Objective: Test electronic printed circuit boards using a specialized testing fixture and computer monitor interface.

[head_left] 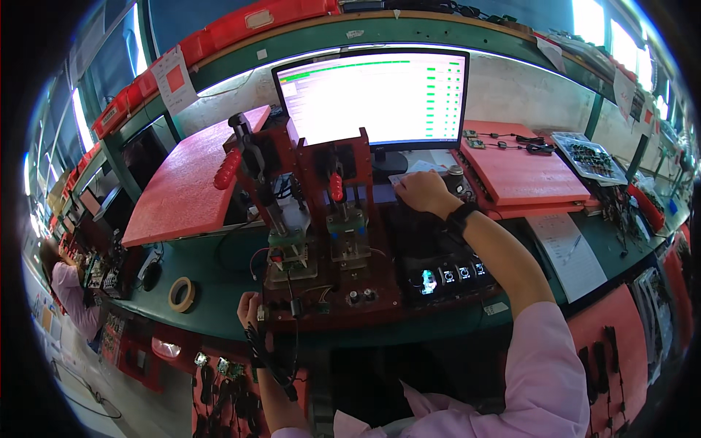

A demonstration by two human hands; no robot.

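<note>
My left hand (249,309) is at the front left edge of a dark red test fixture (328,310), its fingers curled beside a small pale connector (262,313). What they grip is too small to make out. A bundled black cable (264,358) hangs just below, across my wrist. The fixture carries two toggle clamps with red handles (228,169), with small circuit boards (289,252) beneath. My right hand (423,193) reaches past a black box with lit displays (447,277). It is back up near the monitor stand; its fingers are largely hidden.
A lit monitor (372,95) stands behind the fixture. Pink foam sheets (197,175) lean at left and lie stacked at right. A tape roll (182,293), a written sheet with a pen (566,255) and several cables (212,394) lie around. Another person (73,299) works at far left.
</note>
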